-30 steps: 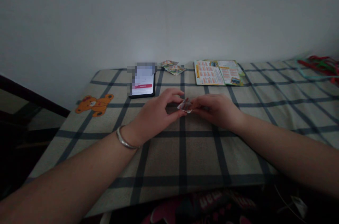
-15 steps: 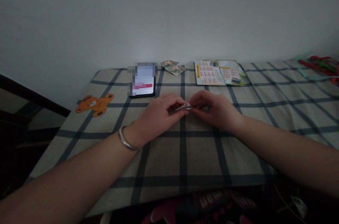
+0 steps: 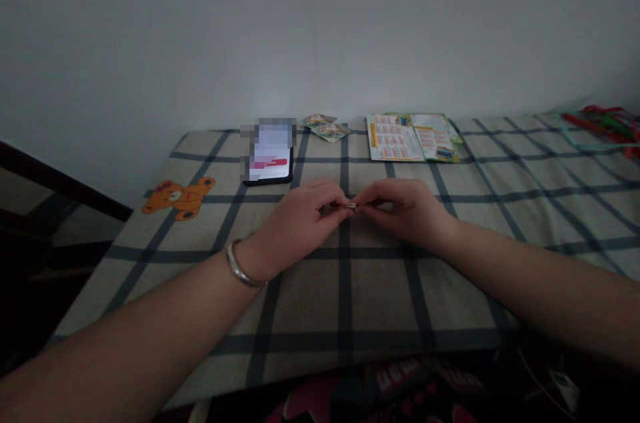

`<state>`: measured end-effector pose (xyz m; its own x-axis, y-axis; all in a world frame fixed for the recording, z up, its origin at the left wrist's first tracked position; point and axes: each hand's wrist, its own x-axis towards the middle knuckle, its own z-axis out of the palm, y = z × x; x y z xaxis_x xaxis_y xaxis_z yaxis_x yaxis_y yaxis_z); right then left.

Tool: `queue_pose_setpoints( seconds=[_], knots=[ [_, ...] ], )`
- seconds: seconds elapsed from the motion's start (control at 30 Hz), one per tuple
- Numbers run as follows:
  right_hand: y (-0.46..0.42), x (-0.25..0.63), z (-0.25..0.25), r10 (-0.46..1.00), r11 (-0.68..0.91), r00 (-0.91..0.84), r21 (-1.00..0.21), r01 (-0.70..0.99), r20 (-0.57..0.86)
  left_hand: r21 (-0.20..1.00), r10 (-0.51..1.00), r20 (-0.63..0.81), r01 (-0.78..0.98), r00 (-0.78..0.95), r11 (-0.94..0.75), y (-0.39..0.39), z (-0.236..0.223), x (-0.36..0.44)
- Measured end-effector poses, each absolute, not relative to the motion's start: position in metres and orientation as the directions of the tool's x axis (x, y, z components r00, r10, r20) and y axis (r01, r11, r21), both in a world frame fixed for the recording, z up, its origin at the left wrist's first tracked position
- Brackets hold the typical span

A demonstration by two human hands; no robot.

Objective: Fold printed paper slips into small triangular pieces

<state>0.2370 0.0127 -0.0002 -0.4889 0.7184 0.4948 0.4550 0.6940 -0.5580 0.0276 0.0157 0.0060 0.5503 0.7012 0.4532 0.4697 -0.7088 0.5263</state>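
Over the middle of the checked tablecloth [image 3: 310,296], my left hand [image 3: 307,216] and my right hand [image 3: 407,213] meet fingertip to fingertip. Both are closed in a pinch on a small folded piece of paper [image 3: 352,205], of which only a sliver shows between the fingers. The rest of it is hidden. A silver bangle [image 3: 240,266] circles my left wrist. Beyond the hands lie two folded pieces of printed paper [image 3: 327,127], one overlapping the other.
A phone [image 3: 273,166] with a lit screen is propped at the back left. Printed leaflets [image 3: 400,139] lie at the back right. An orange bear picture [image 3: 179,198] is near the left edge. Red and green items [image 3: 607,123] sit at the far right, and a wall [image 3: 320,29] stands behind.
My fingertips have come closer together, and less of the folded paper shows between them. My right hand's fingers have lowered slightly. Things on the table stay put.
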Motion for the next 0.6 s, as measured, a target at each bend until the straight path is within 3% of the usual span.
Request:
queue_pose_setpoints(
  seconds=[0.23,0.6],
  knots=[
    [0.0111,0.2371,0.0043,0.633,0.774,-0.575,-0.413,0.480,0.519,0.453,0.687,0.438,0.518,0.579,-0.726,0.0162,0.0050,0.0258],
    [0.0092,0.2379,0.0062,0.674,0.738,-0.563,-0.429,0.520,0.477,0.306,0.586,0.550,0.509,0.595,-0.804,0.0141,0.0074,0.0261]
  ],
)
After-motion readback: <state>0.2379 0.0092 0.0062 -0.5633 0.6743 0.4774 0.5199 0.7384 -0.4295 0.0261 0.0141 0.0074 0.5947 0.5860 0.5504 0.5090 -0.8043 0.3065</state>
